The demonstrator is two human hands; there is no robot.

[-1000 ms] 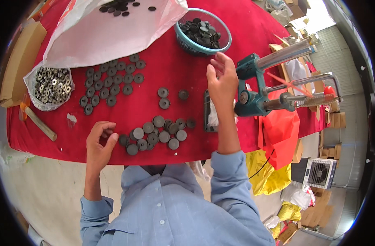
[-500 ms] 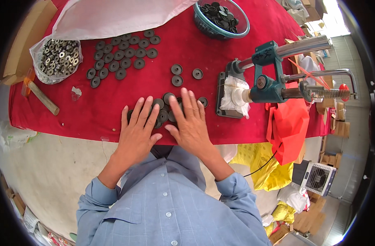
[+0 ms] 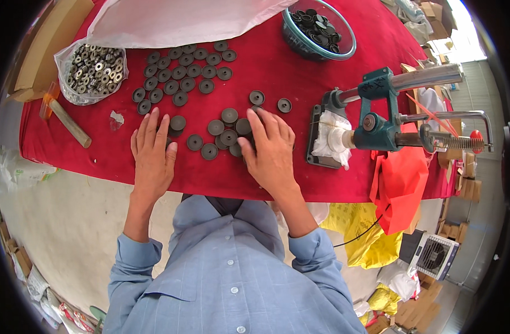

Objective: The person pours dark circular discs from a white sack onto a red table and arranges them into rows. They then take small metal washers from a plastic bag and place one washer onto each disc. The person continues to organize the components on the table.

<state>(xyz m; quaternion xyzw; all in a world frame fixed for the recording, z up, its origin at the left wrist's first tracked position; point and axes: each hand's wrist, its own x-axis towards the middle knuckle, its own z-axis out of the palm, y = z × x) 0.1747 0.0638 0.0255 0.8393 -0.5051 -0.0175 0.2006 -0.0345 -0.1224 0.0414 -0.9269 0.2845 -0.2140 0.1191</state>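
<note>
Both palms face down over the red-covered table. My left hand (image 3: 153,158) has its fingers stretched out beside a dark round cap (image 3: 177,122) near its fingertips; what lies under the fingers is hidden. My right hand (image 3: 271,147) lies with spread fingers at the right edge of a loose pile of dark round caps (image 3: 228,137), covering some of them. Two more caps, one of them a cap (image 3: 194,142) by itself, sit between the hands. Farther off, several caps (image 3: 187,84) lie in rough rows, hollow side up.
A clear bag of small metal bearings (image 3: 98,72) stands at the left, with a wooden-handled tool (image 3: 70,123) nearer me. A blue-rimmed bowl of black discs (image 3: 316,53) is at the back. To the right stands a green hand press (image 3: 377,108), a red bag (image 3: 399,186) hanging beside it.
My hands have moved apart, the left one going left and forward. The caps formerly under them now show, spread between the hands. The whole view has shifted slightly.
</note>
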